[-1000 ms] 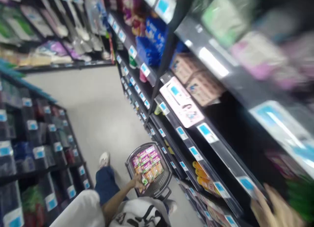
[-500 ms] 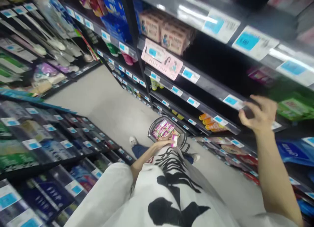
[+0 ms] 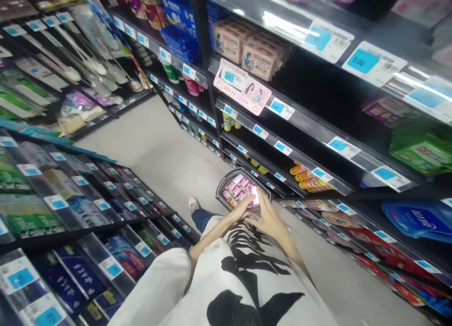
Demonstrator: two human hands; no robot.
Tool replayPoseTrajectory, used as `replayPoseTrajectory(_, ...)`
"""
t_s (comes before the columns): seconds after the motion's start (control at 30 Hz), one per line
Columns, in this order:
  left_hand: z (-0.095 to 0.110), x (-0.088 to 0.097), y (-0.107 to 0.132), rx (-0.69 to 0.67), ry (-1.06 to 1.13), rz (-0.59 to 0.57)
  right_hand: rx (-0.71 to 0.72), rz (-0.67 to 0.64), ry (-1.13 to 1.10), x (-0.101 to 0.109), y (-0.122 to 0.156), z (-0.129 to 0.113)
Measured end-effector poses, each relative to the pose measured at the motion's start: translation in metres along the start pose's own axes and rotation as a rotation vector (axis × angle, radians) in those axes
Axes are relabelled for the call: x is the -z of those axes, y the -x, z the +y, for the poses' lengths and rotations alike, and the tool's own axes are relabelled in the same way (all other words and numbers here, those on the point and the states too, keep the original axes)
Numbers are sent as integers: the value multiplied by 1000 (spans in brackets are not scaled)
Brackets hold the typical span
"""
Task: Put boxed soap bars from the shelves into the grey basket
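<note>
A dark shopping basket (image 3: pixel 221 190) stands on the aisle floor, packed with several pink and green packets (image 3: pixel 236 188). My left hand (image 3: pixel 244 205) reaches down to its near edge, fingers curled around a pink packet (image 3: pixel 254 196). My right hand (image 3: pixel 268 216) hovers just right of it with fingers spread, touching the same packet's edge. My white shirt with black print fills the lower middle of the view.
Dark shelving with blue price tags lines both sides of a pale floor aisle. Boxes (image 3: pixel 247 48), orange pouches (image 3: pixel 307 178) and green packs (image 3: pixel 420 149) sit on the right shelves. My shoe (image 3: pixel 193 204) stands left of the basket.
My right hand has dropped from the right-hand shelf down to the basket, beside my left hand. The view has steadied.
</note>
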State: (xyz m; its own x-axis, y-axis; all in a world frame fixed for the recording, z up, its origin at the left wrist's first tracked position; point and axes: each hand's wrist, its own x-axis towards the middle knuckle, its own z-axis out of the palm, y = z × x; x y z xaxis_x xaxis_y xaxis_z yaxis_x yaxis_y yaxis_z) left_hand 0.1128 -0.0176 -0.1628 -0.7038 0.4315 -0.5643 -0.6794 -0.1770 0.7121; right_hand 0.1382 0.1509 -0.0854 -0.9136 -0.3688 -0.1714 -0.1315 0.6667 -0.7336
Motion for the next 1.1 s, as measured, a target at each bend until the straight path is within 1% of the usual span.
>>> replayPoseTrajectory(0.03,6,-3,0,-50,-38,17,-32,16,-20,-5,-2,1)
replayPoseTrajectory(0.1,19,-11,1,-160,-161,30,-78,97,-35,-5,-4,3)
replayPoseTrajectory(0.2,36,-22,4,-261,-354,12,-73,276,-49,7,-4,3)
replayPoseTrajectory(0.27,46,-27,9,-330,-430,19,-69,417,-153,16,-2,-3)
replayPoseTrajectory(0.37,57,-31,19,-503,-486,79,-83,621,-454,26,0,-17)
replayPoseTrajectory(0.47,64,-33,32,-636,-475,145,-138,785,-875,32,1,-28)
replayPoseTrajectory(0.53,68,-36,39,-720,-414,149,-197,868,-1161,35,2,-35)
replayPoseTrajectory(0.6,72,-42,43,-808,-324,123,-208,915,-1343,37,4,-42)
replayPoseTrajectory(0.67,75,-49,45,-874,-228,107,-173,937,-1401,38,5,-48)
replayPoseTrajectory(0.73,77,-55,45,-906,-146,131,-142,957,-1405,38,7,-53)
replayPoseTrajectory(0.83,74,-60,47,-920,-77,201,-115,970,-1409,34,9,-57)
replayPoseTrajectory(0.97,67,-57,51,-952,-57,268,-89,940,-1396,30,12,-57)
replayPoseTrajectory(1.1,71,-55,51,-1019,-84,294,-80,939,-1392,30,12,-58)
